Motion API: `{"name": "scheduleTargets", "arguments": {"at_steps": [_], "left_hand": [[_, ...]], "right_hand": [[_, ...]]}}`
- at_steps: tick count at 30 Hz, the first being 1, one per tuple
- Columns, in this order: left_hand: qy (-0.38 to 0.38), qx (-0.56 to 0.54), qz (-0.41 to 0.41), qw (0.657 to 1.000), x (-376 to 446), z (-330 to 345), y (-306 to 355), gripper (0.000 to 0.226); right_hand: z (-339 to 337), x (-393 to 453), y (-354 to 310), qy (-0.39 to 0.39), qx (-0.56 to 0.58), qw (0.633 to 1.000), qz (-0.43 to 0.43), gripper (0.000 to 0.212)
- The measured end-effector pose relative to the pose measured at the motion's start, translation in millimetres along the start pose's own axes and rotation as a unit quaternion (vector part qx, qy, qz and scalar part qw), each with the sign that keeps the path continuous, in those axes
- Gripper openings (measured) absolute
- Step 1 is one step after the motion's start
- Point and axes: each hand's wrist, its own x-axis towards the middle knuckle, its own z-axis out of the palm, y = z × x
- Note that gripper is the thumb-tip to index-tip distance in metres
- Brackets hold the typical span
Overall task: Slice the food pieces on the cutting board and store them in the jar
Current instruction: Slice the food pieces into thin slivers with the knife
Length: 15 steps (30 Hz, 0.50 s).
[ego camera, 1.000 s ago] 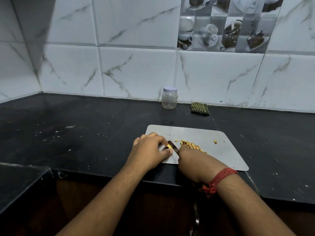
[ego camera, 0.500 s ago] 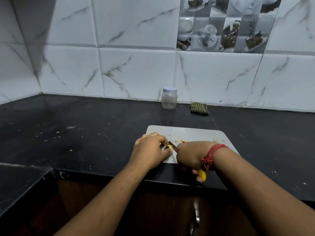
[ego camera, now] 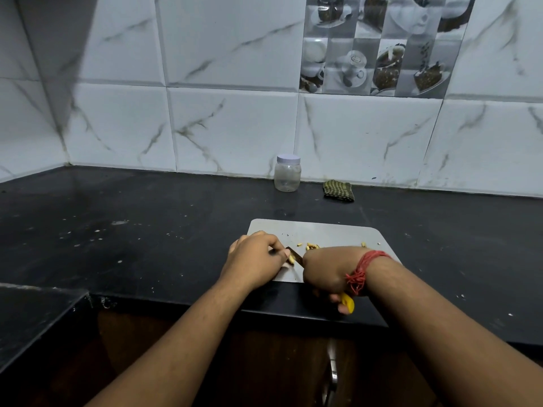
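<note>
The left hand point(ego camera: 255, 259) pinches a small pale food piece point(ego camera: 291, 259) against the cutting board point(ego camera: 329, 233), fingertips curled down right at the blade, while the right hand point(ego camera: 326, 270) is wrapped round the yellow handle of the knife point(ego camera: 295, 256), whose dark blade angles toward ten o'clock and meets the piece just beside the left thumb. The closest risk is a nick: the piece is so short that fingertip and edge are almost touching, and if it rolls or crumbles under pressure the blade could slide into the thumb. A second risk is scatter. Cut bits point(ego camera: 312, 246) already lie loose at twelve to one o'clock of the hands, with one stray point(ego camera: 363, 244) farther toward two o'clock, and the right forearm crosses low over that side of the board, so a sweep of the wrist could push them onto the dark counter point(ego camera: 147, 230). The board itself sits close to the counter's near edge, and hard downward cuts might shift it toward six o'clock. The jar point(ego camera: 287, 173) stands well apart at twelve o'clock by the wall, lid on and apparently empty, next to a folded cloth point(ego camera: 338, 190); carrying small pieces that far invites spills.
</note>
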Motion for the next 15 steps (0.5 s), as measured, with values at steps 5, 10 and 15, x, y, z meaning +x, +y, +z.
{"name": "scheduleTargets", "arguments": {"at_steps": [5, 10, 15], "left_hand": [[0.006, 0.03, -0.053, 0.998, 4, 4, 11, 0.012], [-0.01, 0.038, -0.092, 0.995, 7, 7, 22, 0.011], [0.002, 0.042, -0.086, 0.995, 2, 9, 22, 0.015]], "right_hand": [[5, 0, 0, 0.015, -0.008, 1.0, -0.012, 0.025], [10, -5, -4, 0.009, -0.09, 0.995, -0.031, 0.028], [14, -7, -6, 0.028, -0.164, 0.986, -0.024, 0.029]]}}
